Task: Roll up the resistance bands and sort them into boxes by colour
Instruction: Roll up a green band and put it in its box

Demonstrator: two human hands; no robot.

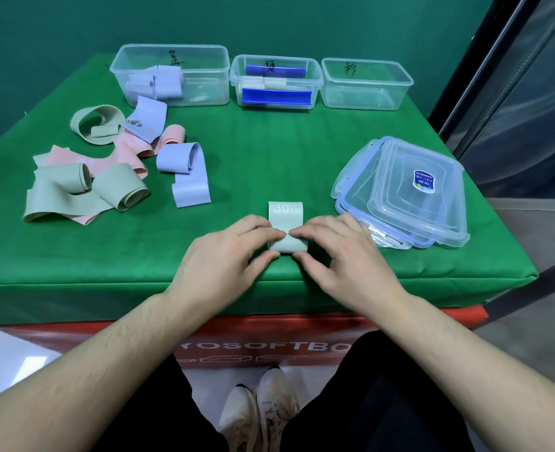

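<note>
**Pale green band half rolled at the front edge**

The pale green band (pixel 285 220), printed "30 LB", lay low in the centre of the frame on the green cloth (pixel 269 151), its near end already wound into a small roll. The left hand (pixel 227 256) and right hand (pixel 338 252) both pinched that roll between thumb and fingertips, one at each end. The band looked thin, light, matte and limp, probably rubbery enough to spring open if released, so holding both ends of the roll seemed the sound grip.

At mid-left of the frame lay the loose pile of bands (pixel 113 164), flat pink, green and lilac strips, some curled. Along the top stood three clear plastic boxes with handwritten marks: the left box (pixel 204 89) held lilac rolls, the middle box (pixel 315 83) pale rolls between blue clips, and the right box (pixel 367 99) nothing visible. The stacked lids (pixel 409 197), glossy and blue-trimmed, sat at right.
</note>
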